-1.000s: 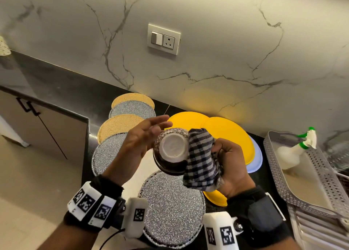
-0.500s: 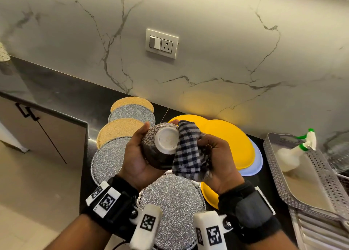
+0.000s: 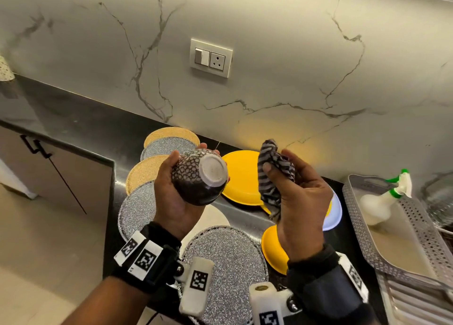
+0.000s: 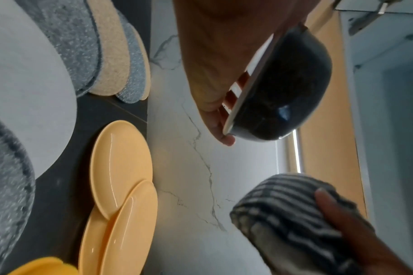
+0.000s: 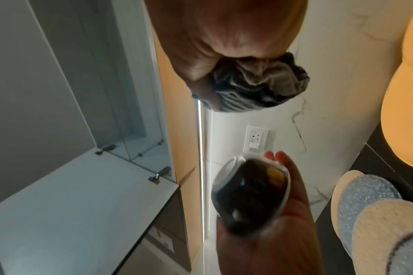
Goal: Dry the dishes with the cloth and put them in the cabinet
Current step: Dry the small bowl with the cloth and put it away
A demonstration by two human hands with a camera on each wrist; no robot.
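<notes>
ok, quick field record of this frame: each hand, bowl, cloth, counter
left hand: holds the bowl, foot ring facing the head camera
right hand: grips the bunched checked cloth
bowl vs cloth: apart, not touching
bowl: dark, patterned outside, pale foot ring
counter: yellow plates, round glitter mats, perforated tray holding a spray bottle

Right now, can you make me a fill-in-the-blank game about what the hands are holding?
1. The left hand holds a dark patterned ____, bottom facing the head camera.
2. The right hand holds a bunched striped ____.
3. The plates on the counter between the hands are ____ in colour.
4. The cloth and bowl are ____ each other.

Missing words: bowl; cloth; yellow; apart from
</notes>
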